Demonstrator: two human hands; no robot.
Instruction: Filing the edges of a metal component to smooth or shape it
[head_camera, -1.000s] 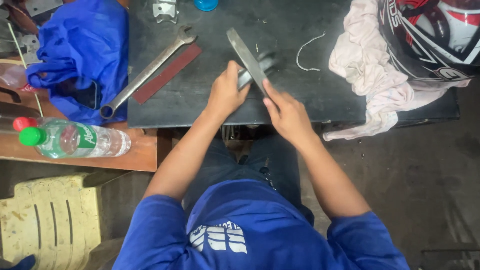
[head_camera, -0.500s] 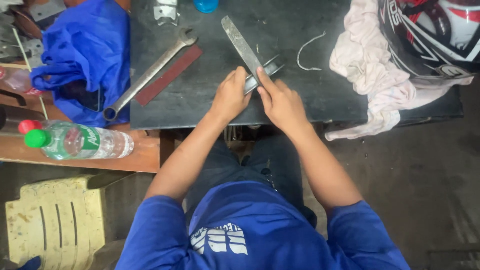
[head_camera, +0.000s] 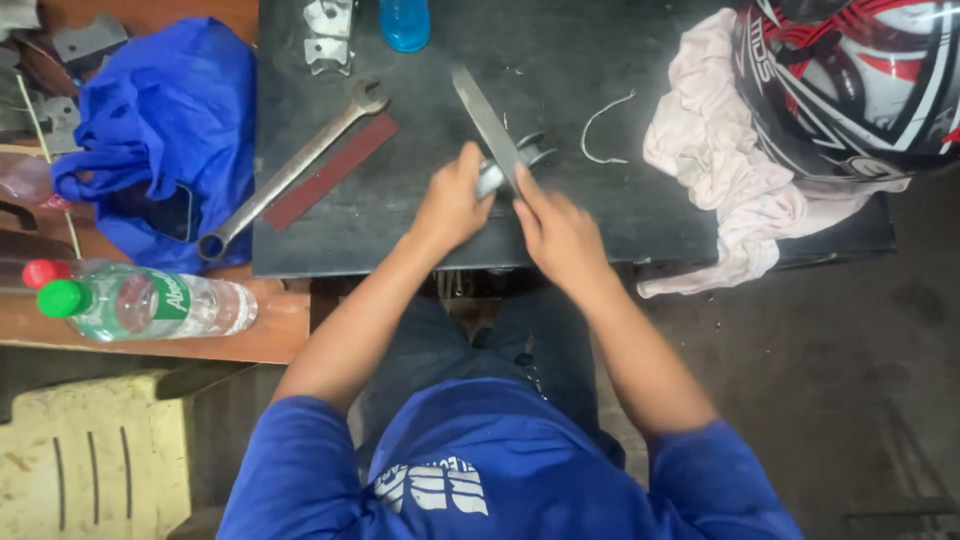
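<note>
Two hands at frame centre on a dark worktable (head_camera: 600, 230) — right hand (head_camera: 560, 235) gripping a flat metal file (head_camera: 487, 125), left hand (head_camera: 452, 205) closed on a small metal part (head_camera: 492, 178) beneath it, long wrench (head_camera: 290, 170) at upper left.

Dark metal tabletop (head_camera: 640, 215) over grey concrete floor (head_camera: 840, 400); wooden bench (head_camera: 150, 345) left, cream plastic stool (head_camera: 90, 460) below.
</note>
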